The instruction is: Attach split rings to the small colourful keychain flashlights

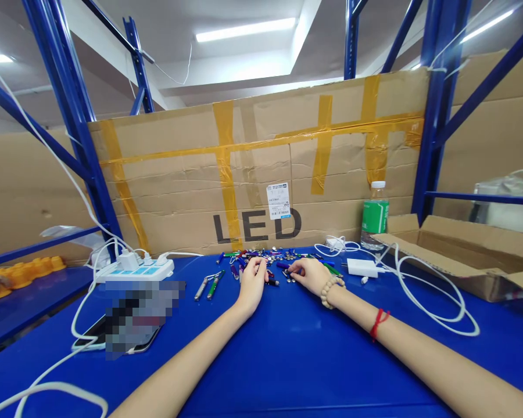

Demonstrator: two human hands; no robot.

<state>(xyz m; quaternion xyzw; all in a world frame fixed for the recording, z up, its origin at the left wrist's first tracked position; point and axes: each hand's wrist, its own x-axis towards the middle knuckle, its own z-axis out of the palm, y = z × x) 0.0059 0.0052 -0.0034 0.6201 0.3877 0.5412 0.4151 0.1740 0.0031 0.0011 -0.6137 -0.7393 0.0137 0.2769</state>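
Note:
A heap of small shiny parts and coloured tubes (pixel 274 253) lies at the back of the blue table. My left hand (pixel 253 284) rests at the heap's front edge, fingers curled together; what they hold is hidden. A short dark tube (pixel 272 282) lies just right of its fingertips. My right hand (pixel 310 275), with a bead bracelet (pixel 330 290) at the wrist, reaches into the heap from the right. Its fingers are bent down and close together over small parts, beside a blue tube (pixel 282 265). Left of my hands lie a silver pen-like tube (pixel 201 288) and a green one (pixel 214 287).
A white power strip (pixel 135 269) with cables and phones (pixel 146 337) occupies the left. To the right are a white charger (pixel 362 267), a looped cable (pixel 440 316), a green-labelled bottle (pixel 375 217) and an open cardboard box (pixel 462 255). Cardboard (pixel 178 197) walls the back between blue posts.

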